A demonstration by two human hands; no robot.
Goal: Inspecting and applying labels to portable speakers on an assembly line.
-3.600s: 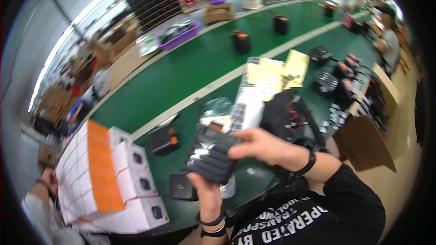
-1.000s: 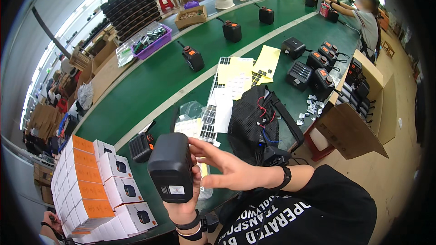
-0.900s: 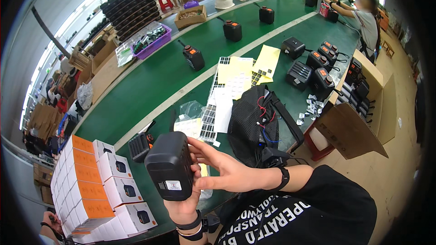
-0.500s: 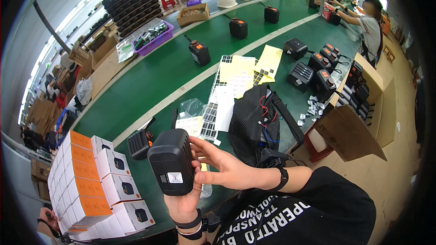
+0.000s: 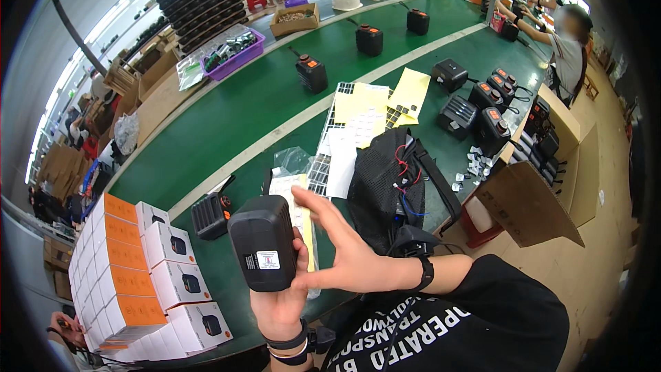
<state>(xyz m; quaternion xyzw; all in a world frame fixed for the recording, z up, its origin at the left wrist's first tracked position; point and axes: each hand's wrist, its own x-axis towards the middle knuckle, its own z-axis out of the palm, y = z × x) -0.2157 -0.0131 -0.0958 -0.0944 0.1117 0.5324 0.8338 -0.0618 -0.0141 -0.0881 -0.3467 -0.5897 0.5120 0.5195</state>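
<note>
In the lower centre-left, the left hand [image 5: 279,308] cradles a black rounded-box device [image 5: 260,244] from below, fingers curled around it, long axis near upright; just right, the right hand [image 5: 358,260] spreads thumb and fingers apart. Beyond lies a label sheet [image 5: 306,233].

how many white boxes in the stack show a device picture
4: the farthest box, the second box, the third box and the nearest box, all along the right side of the stack. Other pictures may be hidden.
</note>
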